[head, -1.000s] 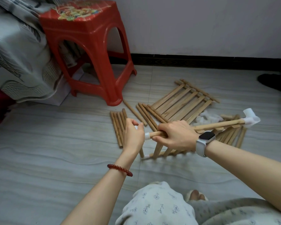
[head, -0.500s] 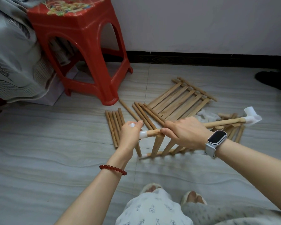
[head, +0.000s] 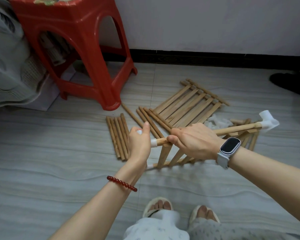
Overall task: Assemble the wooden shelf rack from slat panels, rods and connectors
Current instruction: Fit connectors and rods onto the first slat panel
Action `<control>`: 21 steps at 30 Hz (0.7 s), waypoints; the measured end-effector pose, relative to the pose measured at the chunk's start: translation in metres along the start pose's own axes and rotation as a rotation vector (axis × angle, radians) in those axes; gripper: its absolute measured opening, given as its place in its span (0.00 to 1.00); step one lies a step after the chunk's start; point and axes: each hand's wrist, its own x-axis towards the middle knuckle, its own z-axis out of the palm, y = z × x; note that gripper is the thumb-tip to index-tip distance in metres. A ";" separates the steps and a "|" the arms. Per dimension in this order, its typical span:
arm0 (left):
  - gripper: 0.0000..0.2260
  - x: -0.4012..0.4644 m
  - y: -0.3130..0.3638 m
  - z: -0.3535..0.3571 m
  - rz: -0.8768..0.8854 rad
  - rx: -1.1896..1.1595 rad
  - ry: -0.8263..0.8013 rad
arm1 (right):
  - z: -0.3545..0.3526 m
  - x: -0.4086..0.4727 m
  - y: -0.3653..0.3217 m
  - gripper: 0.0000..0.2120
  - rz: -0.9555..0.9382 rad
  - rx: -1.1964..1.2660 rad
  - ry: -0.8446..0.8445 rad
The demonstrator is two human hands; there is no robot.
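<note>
A slat panel (head: pixel 164 155) stands on its long edge on the floor, and a wooden rod (head: pixel 235 129) runs along its top. My right hand (head: pixel 194 140) grips this rod near its left end. My left hand (head: pixel 139 142) is curled round a white connector (head: pixel 153 142) fitted on that end. A second white connector (head: pixel 268 121) caps the rod's far right end. Another slat panel (head: pixel 187 105) lies flat behind. A bundle of loose rods (head: pixel 118 135) lies left of my left hand, with more rods (head: pixel 145 116) fanned out beside it.
A red plastic stool (head: pixel 80 49) stands at the back left, next to a grey patterned cloth (head: pixel 9 66). White connectors (head: pixel 216 122) and short wooden pieces (head: pixel 241 121) lie behind the held rod. A dark object (head: pixel 289 82) sits at the right by the wall. My slippered feet (head: pixel 180 210) are below.
The view has tilted downward so my feet show. Both hands keep their hold on the connector and the rod, with hardly any shift.
</note>
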 end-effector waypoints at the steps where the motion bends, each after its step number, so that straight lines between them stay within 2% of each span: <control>1: 0.15 0.001 0.001 0.000 0.016 0.013 0.003 | -0.001 0.002 0.001 0.19 0.006 -0.001 -0.007; 7: 0.18 0.008 0.010 -0.008 0.064 0.093 -0.080 | -0.007 0.005 0.005 0.15 -0.002 0.057 -0.013; 11: 0.17 0.009 0.012 -0.018 0.087 0.086 -0.132 | -0.009 -0.026 0.030 0.19 0.033 0.045 0.009; 16: 0.18 0.009 0.021 -0.009 0.013 -0.009 -0.077 | 0.001 -0.052 0.051 0.15 0.159 -0.121 0.039; 21: 0.17 0.009 0.017 -0.004 0.046 0.028 0.023 | 0.012 -0.049 0.041 0.14 0.204 -0.182 0.112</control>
